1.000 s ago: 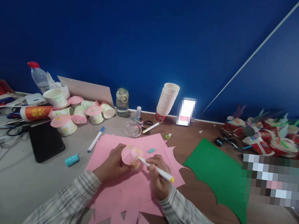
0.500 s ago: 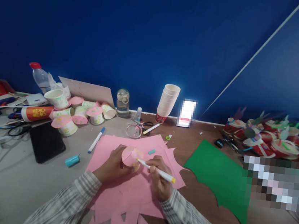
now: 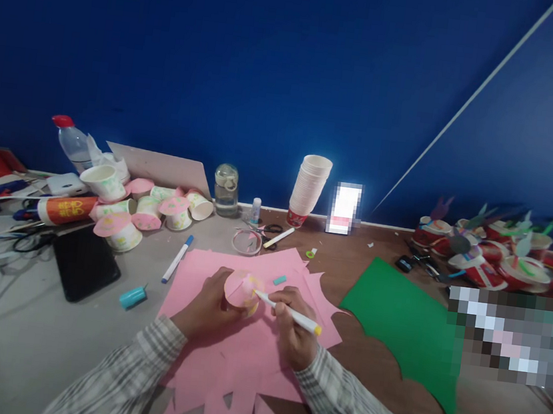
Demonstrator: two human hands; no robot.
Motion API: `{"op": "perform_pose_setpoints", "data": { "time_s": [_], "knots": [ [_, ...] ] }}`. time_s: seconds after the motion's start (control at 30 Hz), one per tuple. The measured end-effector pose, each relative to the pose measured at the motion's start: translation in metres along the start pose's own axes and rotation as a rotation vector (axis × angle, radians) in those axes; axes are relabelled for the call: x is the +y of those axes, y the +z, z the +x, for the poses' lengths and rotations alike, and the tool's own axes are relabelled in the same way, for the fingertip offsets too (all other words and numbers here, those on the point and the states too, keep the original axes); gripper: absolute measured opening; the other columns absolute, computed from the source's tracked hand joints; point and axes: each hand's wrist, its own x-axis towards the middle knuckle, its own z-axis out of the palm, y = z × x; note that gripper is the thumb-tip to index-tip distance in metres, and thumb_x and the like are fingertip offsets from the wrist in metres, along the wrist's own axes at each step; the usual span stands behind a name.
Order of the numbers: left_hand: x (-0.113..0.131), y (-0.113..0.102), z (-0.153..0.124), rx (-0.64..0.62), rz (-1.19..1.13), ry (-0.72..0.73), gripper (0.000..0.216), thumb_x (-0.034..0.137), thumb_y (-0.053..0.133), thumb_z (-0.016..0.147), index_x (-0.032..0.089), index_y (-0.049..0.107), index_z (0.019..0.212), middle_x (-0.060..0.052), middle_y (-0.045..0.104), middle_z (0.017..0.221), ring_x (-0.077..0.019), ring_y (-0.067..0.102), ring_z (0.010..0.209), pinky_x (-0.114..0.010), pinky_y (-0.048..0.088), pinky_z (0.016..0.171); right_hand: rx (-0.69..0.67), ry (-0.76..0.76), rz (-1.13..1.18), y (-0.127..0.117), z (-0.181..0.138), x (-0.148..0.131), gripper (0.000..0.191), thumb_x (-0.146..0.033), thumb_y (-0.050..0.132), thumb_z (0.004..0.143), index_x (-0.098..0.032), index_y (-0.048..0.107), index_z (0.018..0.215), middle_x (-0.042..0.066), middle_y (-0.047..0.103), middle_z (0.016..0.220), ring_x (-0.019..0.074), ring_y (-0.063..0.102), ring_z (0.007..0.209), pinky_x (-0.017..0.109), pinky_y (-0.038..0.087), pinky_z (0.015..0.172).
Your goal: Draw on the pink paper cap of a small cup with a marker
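Observation:
My left hand (image 3: 211,306) is wrapped round a paper cup (image 3: 242,291) topped with a pink paper disc that carries yellow marks. Between the fingers of my right hand (image 3: 295,327) is a white marker (image 3: 293,315) with a yellow end, its tip at the right part of the pink disc. Both hands are over pink paper sheets (image 3: 198,268) with ragged cut edges. A small teal piece (image 3: 279,280) lies on the paper just behind the cup. The lower side of the cup is mostly hidden by my left hand.
Decorated pink-topped cups (image 3: 174,211) crowd the back left, near a black phone (image 3: 85,264) and a teal cylinder (image 3: 133,297). A blue-capped marker (image 3: 177,259) lies beside the paper. Stacked cups (image 3: 309,187) lean at the back. Green paper (image 3: 402,330) and red cups (image 3: 480,269) are on the right.
The marker tip has shifted very slightly on the pink disc. Both hands keep their hold, and the view has moved a little.

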Motion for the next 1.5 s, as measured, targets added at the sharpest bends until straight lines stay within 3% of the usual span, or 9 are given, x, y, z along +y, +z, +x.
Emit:
{"op": "perform_pose_setpoints", "data": {
  "time_s": [0.67, 0.83, 1.03, 1.37, 1.5],
  "knots": [
    [0.0013, -0.0015, 0.0005, -0.021, -0.012, 0.01, 0.041, 0.033, 0.071, 0.06, 0.028, 0.059, 0.099, 0.0, 0.062, 0.093, -0.0215, 0.058, 0.087, -0.035, 0.048, 0.077, -0.009, 0.045, 0.135, -0.0023, -0.0031, -0.0047, 0.023, -0.026, 0.043, 0.083, -0.02, 0.064, 0.076, 0.0, 0.057, 0.061, 0.0188, 0.056, 0.06, 0.032, 0.046, 0.055],
    [0.0, -0.001, -0.0001, -0.022, -0.016, -0.005, 0.046, 0.029, 0.07, 0.06, 0.029, 0.056, 0.104, -0.001, 0.061, 0.098, -0.0229, 0.057, 0.093, -0.038, 0.047, 0.082, 0.05, 0.047, 0.129, -0.0009, -0.0031, -0.0049, 0.025, -0.03, 0.043, 0.085, -0.02, 0.065, 0.08, 0.001, 0.058, 0.064, 0.018, 0.056, 0.058, 0.031, 0.046, 0.053],
    [-0.0004, -0.0012, -0.0003, -0.027, -0.021, -0.016, 0.044, 0.03, 0.07, 0.06, 0.029, 0.057, 0.102, -0.001, 0.061, 0.097, -0.0235, 0.058, 0.091, -0.038, 0.049, 0.079, -0.043, -0.006, 0.132, 0.0008, -0.0049, -0.0057, 0.021, -0.029, 0.046, 0.084, -0.02, 0.065, 0.085, 0.002, 0.061, 0.066, 0.0197, 0.059, 0.062, 0.033, 0.049, 0.057],
    [-0.0013, -0.0008, -0.0005, -0.027, -0.021, -0.038, 0.045, 0.031, 0.072, 0.059, 0.03, 0.058, 0.102, -0.001, 0.062, 0.098, -0.0235, 0.058, 0.093, -0.037, 0.049, 0.081, -0.077, -0.098, 0.084, 0.0047, -0.0013, -0.0067, 0.018, -0.023, 0.048, 0.083, -0.021, 0.065, 0.089, 0.002, 0.064, 0.069, 0.0198, 0.061, 0.066, 0.033, 0.05, 0.059],
    [-0.0004, -0.0015, -0.0005, -0.047, -0.014, -0.037, 0.044, 0.033, 0.071, 0.06, 0.031, 0.058, 0.102, -0.001, 0.062, 0.099, -0.0242, 0.057, 0.093, -0.039, 0.048, 0.081, -0.053, -0.07, 0.089, 0.0036, -0.003, -0.0044, 0.018, -0.024, 0.048, 0.082, -0.021, 0.065, 0.085, 0.003, 0.064, 0.07, 0.0207, 0.061, 0.065, 0.034, 0.05, 0.058]
  ]
}}
